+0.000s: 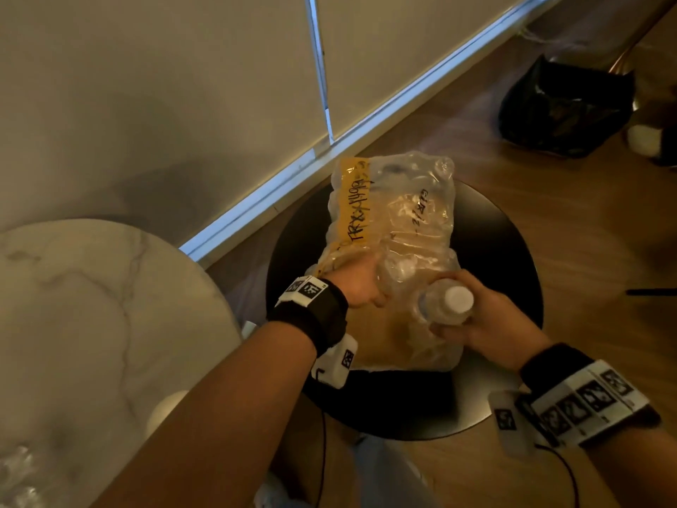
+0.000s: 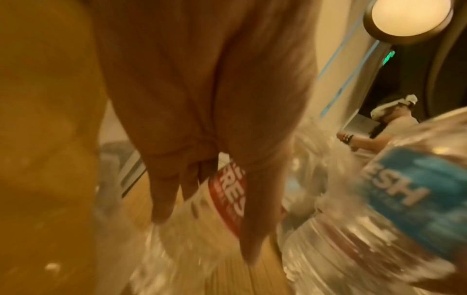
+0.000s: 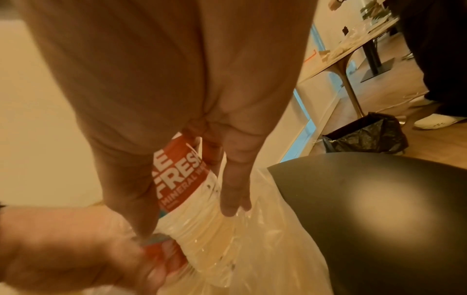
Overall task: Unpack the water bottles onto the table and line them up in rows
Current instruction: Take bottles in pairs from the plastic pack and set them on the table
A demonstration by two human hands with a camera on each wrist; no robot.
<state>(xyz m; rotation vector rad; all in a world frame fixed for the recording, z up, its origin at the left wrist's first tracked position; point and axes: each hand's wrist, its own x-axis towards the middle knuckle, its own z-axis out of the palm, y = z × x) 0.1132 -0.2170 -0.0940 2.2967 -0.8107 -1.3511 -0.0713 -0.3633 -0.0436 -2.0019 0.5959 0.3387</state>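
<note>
A shrink-wrapped pack of water bottles (image 1: 395, 221) with a yellow tape strip lies on a round black stool (image 1: 505, 258). My right hand (image 1: 445, 306) grips one clear bottle (image 1: 452, 300) with a white cap at the pack's torn near end. In the right wrist view my right hand (image 3: 187, 209) wraps that bottle's red label (image 3: 179, 175); its lower part is still in the wrap. My left hand (image 1: 361, 287) grips the pack's near left corner. In the left wrist view my left hand (image 2: 207, 219) straddles a red-labelled bottle (image 2: 227, 195) under the film. The held bottle (image 2: 404, 199) shows at the right.
A round marble table (image 1: 91, 306) stands to the left of the stool, with something clear and glinting at its near left edge. A wall and glass panel run behind. A black bin bag (image 1: 564, 111) sits on the wooden floor at the far right.
</note>
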